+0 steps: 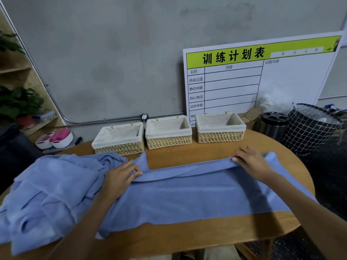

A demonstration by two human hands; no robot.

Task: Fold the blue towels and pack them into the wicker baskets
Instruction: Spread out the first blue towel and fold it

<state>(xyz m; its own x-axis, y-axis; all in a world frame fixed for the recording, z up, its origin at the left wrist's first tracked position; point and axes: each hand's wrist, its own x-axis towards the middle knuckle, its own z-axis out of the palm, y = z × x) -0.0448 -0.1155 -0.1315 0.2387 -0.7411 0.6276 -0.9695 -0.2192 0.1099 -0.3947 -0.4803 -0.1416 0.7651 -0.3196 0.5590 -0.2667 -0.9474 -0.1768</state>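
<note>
A blue towel [187,199] lies spread across the round wooden table [187,235]. Its far edge is raised into a fold. My left hand [120,177] pinches that edge at the left end, and my right hand [251,164] pinches it at the right end. A heap of more blue towels [47,194] lies at the left of the table. Three wicker baskets with white cloth liners stand in a row at the table's back: left [118,139], middle [169,132], right [220,127]. All three hold nothing.
A white board with a green header [262,76] leans on the grey wall behind the baskets. A metal bin [274,124] and a black checked hamper [309,128] stand at the right. Shelves with plants [18,102] are at the left.
</note>
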